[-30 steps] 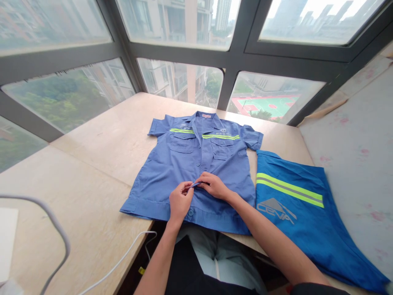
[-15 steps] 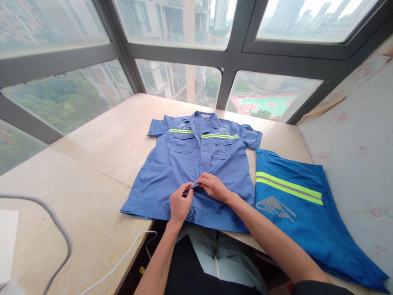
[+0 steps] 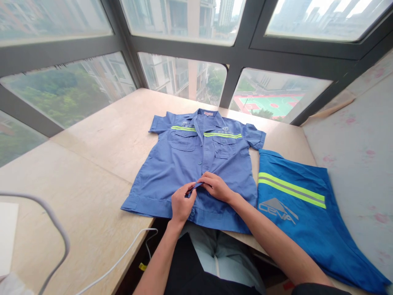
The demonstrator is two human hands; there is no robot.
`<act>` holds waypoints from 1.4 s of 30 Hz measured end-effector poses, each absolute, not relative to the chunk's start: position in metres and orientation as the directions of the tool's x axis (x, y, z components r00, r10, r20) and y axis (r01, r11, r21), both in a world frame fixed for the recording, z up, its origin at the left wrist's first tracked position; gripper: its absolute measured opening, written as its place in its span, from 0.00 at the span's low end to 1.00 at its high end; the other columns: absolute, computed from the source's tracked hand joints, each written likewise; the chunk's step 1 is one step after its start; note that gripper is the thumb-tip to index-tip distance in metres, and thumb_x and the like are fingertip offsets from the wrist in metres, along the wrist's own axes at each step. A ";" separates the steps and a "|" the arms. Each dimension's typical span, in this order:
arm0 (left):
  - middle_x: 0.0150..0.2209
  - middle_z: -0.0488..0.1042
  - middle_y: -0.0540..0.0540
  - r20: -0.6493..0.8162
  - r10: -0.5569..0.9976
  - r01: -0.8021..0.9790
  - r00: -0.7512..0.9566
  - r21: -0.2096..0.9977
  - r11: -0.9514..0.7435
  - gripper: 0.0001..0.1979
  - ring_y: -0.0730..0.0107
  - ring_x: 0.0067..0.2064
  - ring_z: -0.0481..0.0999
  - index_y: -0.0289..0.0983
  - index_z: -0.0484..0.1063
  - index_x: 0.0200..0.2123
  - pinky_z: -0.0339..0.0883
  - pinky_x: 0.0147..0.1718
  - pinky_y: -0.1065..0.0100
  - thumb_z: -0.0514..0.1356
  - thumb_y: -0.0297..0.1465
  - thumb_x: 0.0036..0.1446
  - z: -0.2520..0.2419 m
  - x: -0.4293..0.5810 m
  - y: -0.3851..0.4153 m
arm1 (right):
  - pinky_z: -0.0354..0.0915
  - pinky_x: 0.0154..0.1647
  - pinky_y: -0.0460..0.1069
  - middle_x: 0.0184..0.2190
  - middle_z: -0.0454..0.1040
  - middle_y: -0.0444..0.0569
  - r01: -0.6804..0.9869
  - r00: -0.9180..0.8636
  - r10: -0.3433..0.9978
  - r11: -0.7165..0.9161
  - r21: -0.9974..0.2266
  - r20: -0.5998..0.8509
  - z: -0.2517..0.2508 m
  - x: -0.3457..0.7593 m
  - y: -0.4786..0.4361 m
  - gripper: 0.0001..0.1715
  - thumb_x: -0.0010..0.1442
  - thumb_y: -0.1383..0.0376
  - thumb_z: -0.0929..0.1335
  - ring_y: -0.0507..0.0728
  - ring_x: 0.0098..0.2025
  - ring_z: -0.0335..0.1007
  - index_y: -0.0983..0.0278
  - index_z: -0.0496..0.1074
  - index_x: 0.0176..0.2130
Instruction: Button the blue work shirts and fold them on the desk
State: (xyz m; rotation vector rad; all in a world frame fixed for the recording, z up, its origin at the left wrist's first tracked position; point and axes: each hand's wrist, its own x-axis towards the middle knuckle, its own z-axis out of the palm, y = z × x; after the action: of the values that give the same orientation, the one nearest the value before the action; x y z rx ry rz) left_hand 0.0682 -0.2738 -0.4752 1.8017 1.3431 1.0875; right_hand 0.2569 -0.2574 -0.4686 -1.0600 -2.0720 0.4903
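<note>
A blue short-sleeved work shirt lies spread face up, collar away from me, with yellow-green reflective stripes across the chest. My left hand pinches the edge of its front placket, low on the shirt. Close beside it, my right hand pinches the same raised fold from the other side. The fingertips of both hands almost meet; whether a button is between them is hidden. One button shows on the hem band just below my left hand, and another button sits above the hands.
A brighter blue folded garment with a reflective band and CEVA lettering lies to the right, along the flowered wall. On the left are a grey curved tube, a white cable and a white box. Windows border the pale tabletop.
The view has shifted slightly, so everything sits a little further right. Both hands keep pinching the shirt's front edge in nearly the same pose.
</note>
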 end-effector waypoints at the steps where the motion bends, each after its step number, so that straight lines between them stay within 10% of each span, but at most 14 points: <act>1: 0.40 0.82 0.47 0.247 0.959 0.437 0.136 0.854 -0.282 0.10 0.65 0.40 0.81 0.40 0.78 0.42 0.75 0.42 0.65 0.60 0.29 0.57 -0.475 0.069 -0.274 | 0.69 0.40 0.50 0.37 0.72 0.50 0.525 -0.379 0.813 0.582 -0.621 0.442 -0.469 0.257 -0.257 0.13 0.67 0.69 0.63 0.56 0.39 0.70 0.61 0.75 0.46; 12: 0.38 0.83 0.47 0.063 0.995 0.314 0.075 0.946 -0.084 0.14 0.66 0.36 0.83 0.38 0.75 0.46 0.76 0.37 0.67 0.62 0.29 0.54 -0.464 0.070 -0.270 | 0.68 0.40 0.50 0.36 0.72 0.49 0.432 -0.348 0.856 0.508 -0.745 0.383 -0.470 0.260 -0.256 0.11 0.65 0.68 0.65 0.55 0.38 0.70 0.62 0.76 0.45; 19: 0.41 0.82 0.46 0.198 0.977 0.320 0.075 0.923 -0.212 0.11 0.64 0.44 0.82 0.39 0.75 0.43 0.74 0.47 0.64 0.61 0.29 0.55 -0.472 0.069 -0.275 | 0.68 0.42 0.50 0.37 0.72 0.50 0.449 -0.376 0.842 0.530 -0.719 0.386 -0.467 0.260 -0.257 0.13 0.65 0.70 0.64 0.56 0.39 0.70 0.62 0.75 0.46; 42: 0.36 0.80 0.47 0.176 0.977 0.359 0.120 0.910 -0.207 0.08 0.68 0.37 0.79 0.38 0.72 0.40 0.71 0.39 0.67 0.59 0.28 0.55 -0.468 0.069 -0.271 | 0.63 0.41 0.49 0.37 0.70 0.49 0.553 -0.428 0.834 0.546 -0.629 0.348 -0.465 0.256 -0.257 0.16 0.62 0.76 0.62 0.55 0.39 0.66 0.61 0.73 0.41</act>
State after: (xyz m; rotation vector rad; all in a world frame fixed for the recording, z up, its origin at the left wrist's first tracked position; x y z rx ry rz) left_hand 0.0692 -0.2713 -0.4677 1.6765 1.3156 1.0848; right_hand 0.2563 -0.2568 -0.4652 -1.1127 -2.1420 0.5663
